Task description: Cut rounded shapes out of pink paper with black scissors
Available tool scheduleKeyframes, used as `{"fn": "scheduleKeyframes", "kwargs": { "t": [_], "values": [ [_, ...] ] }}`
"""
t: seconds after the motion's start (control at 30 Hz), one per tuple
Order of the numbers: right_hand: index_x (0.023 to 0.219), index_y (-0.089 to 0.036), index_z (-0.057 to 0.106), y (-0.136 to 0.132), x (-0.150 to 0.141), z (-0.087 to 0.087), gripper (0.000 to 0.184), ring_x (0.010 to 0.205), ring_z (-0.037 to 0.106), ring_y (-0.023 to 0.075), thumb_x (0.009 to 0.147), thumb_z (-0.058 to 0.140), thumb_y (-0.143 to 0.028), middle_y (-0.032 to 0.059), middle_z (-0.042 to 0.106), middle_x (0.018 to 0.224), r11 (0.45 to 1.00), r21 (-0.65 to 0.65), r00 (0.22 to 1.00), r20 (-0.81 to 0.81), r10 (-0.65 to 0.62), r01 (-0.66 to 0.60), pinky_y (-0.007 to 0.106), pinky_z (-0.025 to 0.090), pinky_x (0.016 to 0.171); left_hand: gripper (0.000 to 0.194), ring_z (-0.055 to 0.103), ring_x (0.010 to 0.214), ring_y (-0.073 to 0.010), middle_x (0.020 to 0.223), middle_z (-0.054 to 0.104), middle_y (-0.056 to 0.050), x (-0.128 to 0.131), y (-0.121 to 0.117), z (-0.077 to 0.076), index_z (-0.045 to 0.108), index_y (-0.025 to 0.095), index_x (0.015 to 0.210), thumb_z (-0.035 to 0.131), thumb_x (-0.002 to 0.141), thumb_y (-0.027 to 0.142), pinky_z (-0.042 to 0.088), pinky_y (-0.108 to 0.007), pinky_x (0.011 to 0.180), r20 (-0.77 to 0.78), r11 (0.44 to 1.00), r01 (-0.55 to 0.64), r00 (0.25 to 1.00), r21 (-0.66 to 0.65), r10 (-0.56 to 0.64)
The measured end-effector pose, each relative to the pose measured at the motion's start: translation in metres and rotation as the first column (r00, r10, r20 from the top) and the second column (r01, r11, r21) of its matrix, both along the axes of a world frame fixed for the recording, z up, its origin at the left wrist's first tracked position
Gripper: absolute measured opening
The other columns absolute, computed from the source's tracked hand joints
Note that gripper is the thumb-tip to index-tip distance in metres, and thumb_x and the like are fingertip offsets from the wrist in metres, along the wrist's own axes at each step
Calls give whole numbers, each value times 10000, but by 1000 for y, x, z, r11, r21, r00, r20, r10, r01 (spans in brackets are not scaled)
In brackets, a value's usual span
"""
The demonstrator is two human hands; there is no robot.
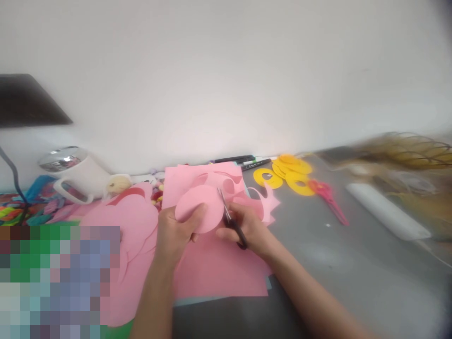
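Observation:
Between thumb and fingers, my left hand (180,228) grips a round pink paper disc (203,200) near its lower left side. My right hand (249,228) is closed round the black handles of a pair of scissors (233,223). The scissors' blades point up and lie along the disc's right edge; whether they touch the paper I cannot tell. Beneath both hands lie sheets of pink paper (226,273), with light blue paper showing at the edges. Curved pink offcuts (266,202) rest behind and beside my right hand.
Larger pink cut-outs (120,226) lie at left, near a white mug (90,176). Yellow paper rings (266,178) and pink scissors (328,200) are right of the sheets. Pens (256,165) lie along the wall. A white oblong object (388,212) sits farther right on the grey table (318,273).

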State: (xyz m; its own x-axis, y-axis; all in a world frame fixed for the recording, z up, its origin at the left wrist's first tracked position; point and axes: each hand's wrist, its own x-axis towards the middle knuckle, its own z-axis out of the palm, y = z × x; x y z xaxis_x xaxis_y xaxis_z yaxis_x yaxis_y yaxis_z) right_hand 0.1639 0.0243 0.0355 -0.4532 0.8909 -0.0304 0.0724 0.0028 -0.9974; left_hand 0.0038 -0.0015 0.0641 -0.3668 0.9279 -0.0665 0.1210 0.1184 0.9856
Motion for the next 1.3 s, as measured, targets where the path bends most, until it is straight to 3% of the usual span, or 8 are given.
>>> {"fn": "scheduleKeyframes", "kwargs": {
  "t": [0.33, 0.7, 1.3],
  "values": [
    [756, -175, 552, -1, 1, 1, 406, 519, 406, 91, 588, 825, -424, -56, 474, 567, 999, -44, 1000, 7, 4, -4, 212, 312, 466, 382, 321, 305, -57, 292, 355, 62, -3, 1, 1, 439, 186, 382, 702, 610, 344, 254, -206, 316, -10, 1000, 13, 1000, -3, -13],
    [781, -173, 568, 0, 1, 1, 435, 529, 412, 98, 573, 818, -462, -48, 470, 584, 999, 2, 999, 8, 46, -46, 219, 310, 463, 422, 312, 285, -63, 274, 335, 49, -10, 3, -2, 400, 200, 332, 707, 578, 355, 237, -208, 290, -24, 998, 60, 998, -23, -61],
    [761, -178, 562, -1, 3, 0, 362, 496, 346, 79, 593, 821, -368, -60, 449, 555, 992, -114, 998, 13, 60, -58, 205, 259, 438, 425, 298, 298, -55, 289, 323, 53, -15, 3, -1, 413, 184, 346, 724, 573, 363, 205, -198, 299, 38, 994, 96, 995, -53, -94]
  ]
}}
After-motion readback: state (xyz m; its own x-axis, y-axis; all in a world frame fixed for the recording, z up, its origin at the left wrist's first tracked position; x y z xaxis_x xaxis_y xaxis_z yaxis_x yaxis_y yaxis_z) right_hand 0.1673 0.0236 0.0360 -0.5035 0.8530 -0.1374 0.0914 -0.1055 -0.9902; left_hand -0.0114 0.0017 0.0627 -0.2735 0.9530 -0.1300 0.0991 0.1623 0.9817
